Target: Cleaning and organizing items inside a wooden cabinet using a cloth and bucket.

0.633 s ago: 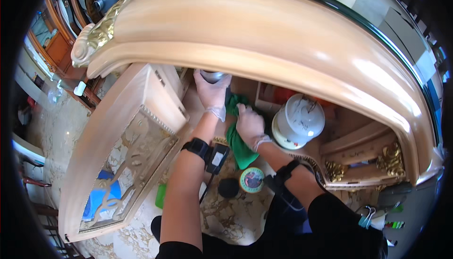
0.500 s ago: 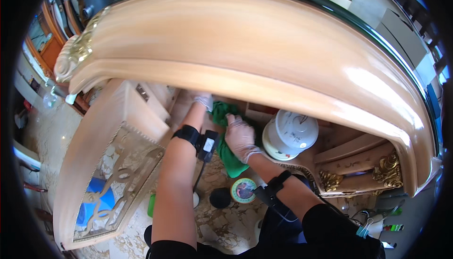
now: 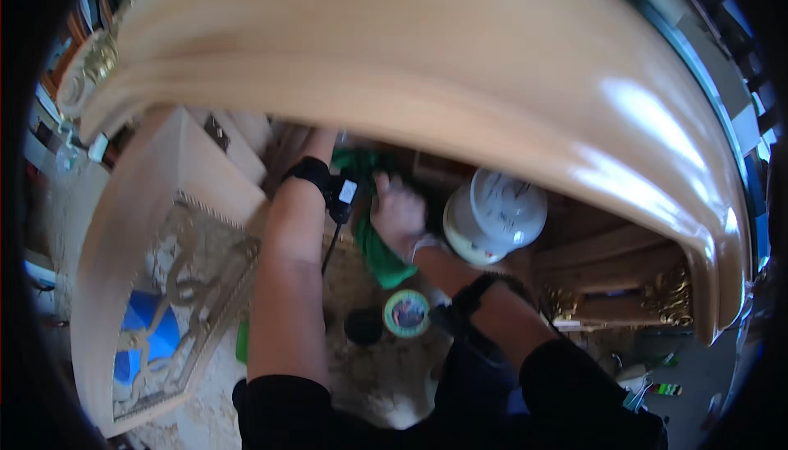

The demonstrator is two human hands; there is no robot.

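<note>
Green cloth (image 3: 379, 257) over lower front edge of cabinet (image 3: 394, 48); R hand (image 3: 399, 216) against it, blurred, can't tell if gripping; L hand hidden inside, state unclear. Marbled flr (image 3: 373, 380) below; door (image 3: 217, 175) open, L side.

head: worn left fisheye | looks down, person's viewpoint | near, wide over cabinet (image 3: 377, 56)

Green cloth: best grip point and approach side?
Probably pinch the lower end of the green cloth, coming from the wearer's side. That end lies loose toward the wearer, nearer than the right hand, while the upper part runs back toward the cabinet's pale overhang, which likely crowds access.
</note>
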